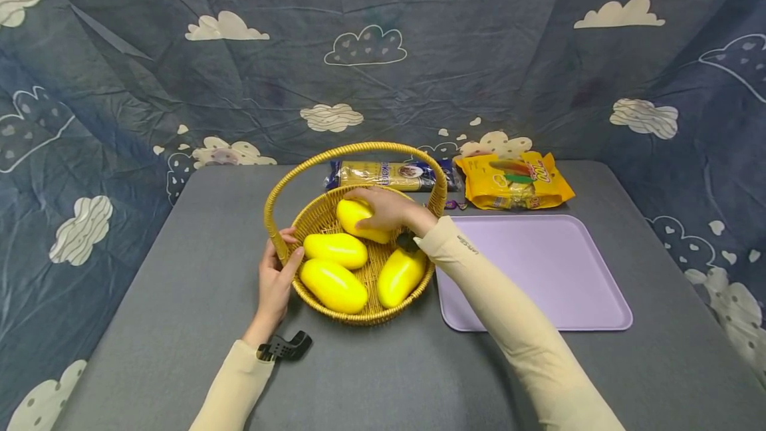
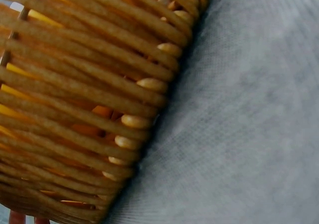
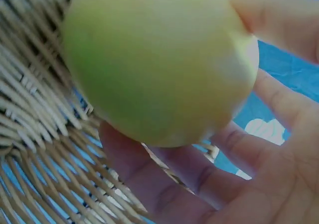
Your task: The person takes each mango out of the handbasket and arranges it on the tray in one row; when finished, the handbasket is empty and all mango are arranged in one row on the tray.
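A round wicker basket (image 1: 374, 318) with a tall arched handle holds several smooth yellow mangoes. My left hand (image 1: 275, 285) grips its left rim at the foot of the handle, thumb over the edge and fingers outside. At the back of the basket my right hand (image 1: 385, 208) holds a yellow mango (image 1: 353, 217), reaching in under the handle. Fingers and thumb curve round this mango (image 3: 159, 69) in the right wrist view. Two mangoes lie on the left, the nearer mango (image 1: 334, 286) in front of the other mango (image 1: 336, 250). Another mango (image 1: 399, 278) leans at the right wall.
Right of the basket lies a flat lilac tray (image 1: 538, 271). Behind stand a pack of noodles or pasta (image 1: 389, 175) and a yellow snack bag (image 1: 514, 181), with a small purple wrapped piece (image 1: 456, 205) nearby. A cloud-printed cloth (image 1: 371, 98) hangs behind the grey table (image 1: 197, 251).
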Demonstrator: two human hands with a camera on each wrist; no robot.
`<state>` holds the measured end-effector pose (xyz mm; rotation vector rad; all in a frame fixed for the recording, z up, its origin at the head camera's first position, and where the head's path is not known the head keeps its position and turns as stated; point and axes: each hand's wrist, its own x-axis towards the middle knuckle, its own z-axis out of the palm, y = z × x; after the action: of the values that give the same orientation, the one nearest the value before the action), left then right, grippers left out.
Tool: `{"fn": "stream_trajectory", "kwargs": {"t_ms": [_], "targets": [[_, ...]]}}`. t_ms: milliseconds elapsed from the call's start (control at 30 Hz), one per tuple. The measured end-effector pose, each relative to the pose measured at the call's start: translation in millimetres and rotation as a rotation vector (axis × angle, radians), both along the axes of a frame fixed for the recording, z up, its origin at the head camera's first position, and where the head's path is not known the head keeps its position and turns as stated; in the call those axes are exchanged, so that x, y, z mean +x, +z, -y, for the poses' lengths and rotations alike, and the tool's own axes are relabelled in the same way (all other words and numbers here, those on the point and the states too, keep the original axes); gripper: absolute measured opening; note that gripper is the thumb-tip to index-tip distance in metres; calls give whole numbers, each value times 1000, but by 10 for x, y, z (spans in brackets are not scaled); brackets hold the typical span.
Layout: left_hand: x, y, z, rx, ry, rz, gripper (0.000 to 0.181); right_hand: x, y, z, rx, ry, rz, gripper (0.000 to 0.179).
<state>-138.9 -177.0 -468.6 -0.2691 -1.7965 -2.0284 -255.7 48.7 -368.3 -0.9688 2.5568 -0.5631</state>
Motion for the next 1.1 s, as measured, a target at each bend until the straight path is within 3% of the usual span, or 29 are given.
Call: {"fn": "stream_trajectory", "kwargs": {"t_ms": [367, 600, 733, 1100], "targets": [[5, -6, 1, -4, -3, 6, 23, 98, 75, -37, -45, -27, -3, 62], [5, -9, 1, 11, -3, -1, 22, 220, 161, -72, -177, -44, 6, 63], [2, -9, 7, 13, -5, -9, 22, 306, 211, -100, -280, -7, -8, 63], [-1, -19, 7, -5, -2, -8, 22, 663, 291, -285, -416, 72, -159, 65]]}}
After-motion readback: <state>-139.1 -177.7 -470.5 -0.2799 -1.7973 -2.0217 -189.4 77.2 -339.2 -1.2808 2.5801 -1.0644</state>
